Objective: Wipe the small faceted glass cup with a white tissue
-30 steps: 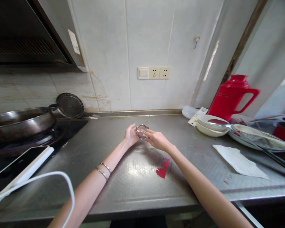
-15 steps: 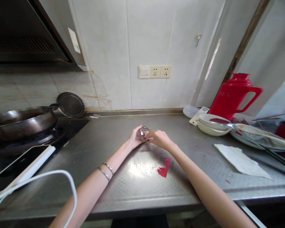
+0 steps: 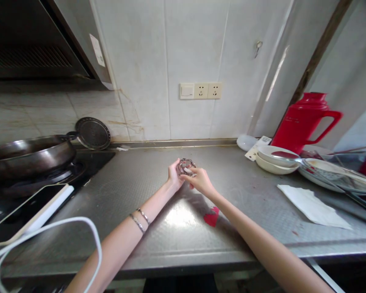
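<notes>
Over the middle of the counter, my left hand (image 3: 174, 174) is closed around the edge of a small shiny ring-shaped metal thing (image 3: 183, 162), which resembles a watch with a metal band. Too little of it shows to be sure of its kind. My right hand (image 3: 200, 180) comes in from the right, its fingers pinched together against the near side of the ring. Something small and pale shows at those fingertips; I cannot make out what it is. Two bracelets (image 3: 138, 222) circle my left wrist. A torn red patch (image 3: 211, 217) lies on the counter below my hands.
At left, a pan (image 3: 33, 158) sits on the stove near a phone (image 3: 21, 211), with a white cable (image 3: 94, 232) looping across the front. A red thermos (image 3: 303, 122), stacked bowls (image 3: 276, 167) and a white paper sheet (image 3: 314, 206) occupy the right side.
The ring-shaped metal thing is turned and its loop shows wider. My right fingers have come lower and further across its near side. The view has shifted slightly.
</notes>
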{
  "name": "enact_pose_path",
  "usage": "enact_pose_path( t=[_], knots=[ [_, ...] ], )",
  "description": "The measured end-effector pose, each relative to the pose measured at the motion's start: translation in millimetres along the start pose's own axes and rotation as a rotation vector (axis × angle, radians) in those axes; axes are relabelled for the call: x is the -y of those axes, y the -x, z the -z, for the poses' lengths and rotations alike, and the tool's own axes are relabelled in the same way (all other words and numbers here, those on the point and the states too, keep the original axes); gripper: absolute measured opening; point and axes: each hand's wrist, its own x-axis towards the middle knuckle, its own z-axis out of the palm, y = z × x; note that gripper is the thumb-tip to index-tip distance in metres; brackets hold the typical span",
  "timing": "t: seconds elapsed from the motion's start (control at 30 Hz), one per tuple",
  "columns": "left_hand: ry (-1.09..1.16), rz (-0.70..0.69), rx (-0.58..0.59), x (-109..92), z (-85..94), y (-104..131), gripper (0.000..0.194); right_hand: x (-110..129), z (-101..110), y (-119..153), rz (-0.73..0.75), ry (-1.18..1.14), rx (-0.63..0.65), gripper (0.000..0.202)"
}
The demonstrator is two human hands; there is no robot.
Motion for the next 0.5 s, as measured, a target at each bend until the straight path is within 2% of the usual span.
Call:
enact_pose_path(
  t=[0.07,0.13,0.2,0.33,0.4,0.5],
  knots=[
    [0.000,-0.042,0.000,2,-2.0,1,0.032,-1,-7,1,0.027,-0.006,-0.077,0.014],
    [0.000,-0.042,0.024,2,-4.5,4,0.031,-4,-8,-1,0.073,0.020,-0.083,0.014],
    [-0.007,-0.022,0.077,0,-6.8,6,0.031,-8,-1,-5,0.131,0.087,-0.034,0.015],
    [-0.041,0.035,0.196,-8,-7.2,8,0.033,-10,29,-12,0.297,0.320,0.096,0.006],
    [-0.074,0.089,0.206,-12,-4.7,5,0.038,-8,42,-12,0.387,0.394,0.152,0.009],
    [-0.125,0.204,0.152,-17,1.1,0,0.048,-5,53,-9,0.462,0.483,0.222,0.020]
  ],
)
